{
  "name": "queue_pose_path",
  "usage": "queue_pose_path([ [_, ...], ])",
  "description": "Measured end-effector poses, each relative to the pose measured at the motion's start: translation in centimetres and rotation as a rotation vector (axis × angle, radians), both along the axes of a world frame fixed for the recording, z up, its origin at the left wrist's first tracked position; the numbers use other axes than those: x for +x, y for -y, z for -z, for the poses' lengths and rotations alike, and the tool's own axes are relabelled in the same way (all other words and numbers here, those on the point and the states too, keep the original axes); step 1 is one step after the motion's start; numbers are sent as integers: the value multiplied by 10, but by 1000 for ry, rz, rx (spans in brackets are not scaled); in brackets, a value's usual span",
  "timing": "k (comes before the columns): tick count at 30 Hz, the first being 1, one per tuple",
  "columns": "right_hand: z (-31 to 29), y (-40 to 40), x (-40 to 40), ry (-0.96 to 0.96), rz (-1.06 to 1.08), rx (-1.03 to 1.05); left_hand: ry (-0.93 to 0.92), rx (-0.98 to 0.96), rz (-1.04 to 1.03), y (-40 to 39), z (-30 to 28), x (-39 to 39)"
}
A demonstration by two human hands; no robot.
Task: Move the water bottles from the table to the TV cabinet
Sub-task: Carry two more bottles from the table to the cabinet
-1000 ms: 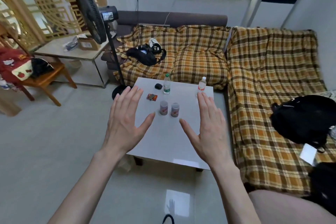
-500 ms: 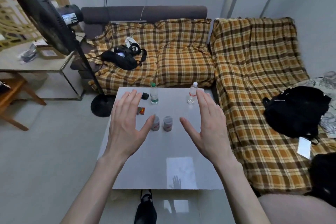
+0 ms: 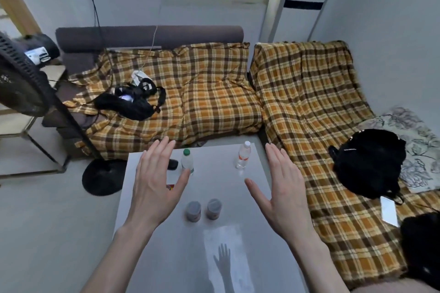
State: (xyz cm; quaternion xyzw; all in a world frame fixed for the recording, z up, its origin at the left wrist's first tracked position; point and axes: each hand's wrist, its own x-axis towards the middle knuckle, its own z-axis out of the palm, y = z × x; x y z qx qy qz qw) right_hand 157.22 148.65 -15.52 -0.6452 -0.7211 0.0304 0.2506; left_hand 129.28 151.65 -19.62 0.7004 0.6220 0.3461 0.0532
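Both hands spread flat above table point(image 3: 166, 257) — left hand point(image 3: 154, 188), right hand point(image 3: 283, 190).

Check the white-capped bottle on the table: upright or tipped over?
Upright. The white-capped bottle stands on its base near the far right corner of the table, cap on top, untouched by either hand.

Count on tabletop point(image 3: 166, 257): 2 water bottles point(image 3: 187, 162) point(image 3: 243, 156), 2 small cans point(image 3: 193, 210) point(image 3: 214, 208); 2 hands point(image 3: 152, 188) point(image 3: 283, 192) above

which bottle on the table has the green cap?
The left bottle, just beyond the left hand. The other bottle, toward the table's far right corner, has a white cap and red label.
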Motion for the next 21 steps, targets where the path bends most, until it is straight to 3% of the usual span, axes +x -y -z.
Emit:
queue_pose_path([
  [6, 27, -54, 2, 10, 53, -51, -41, -59, 47, -56, 33, -3],
  [21, 169, -207, 37, 140, -19, -270, -105, -267, 45, -185, 191, 20],
])
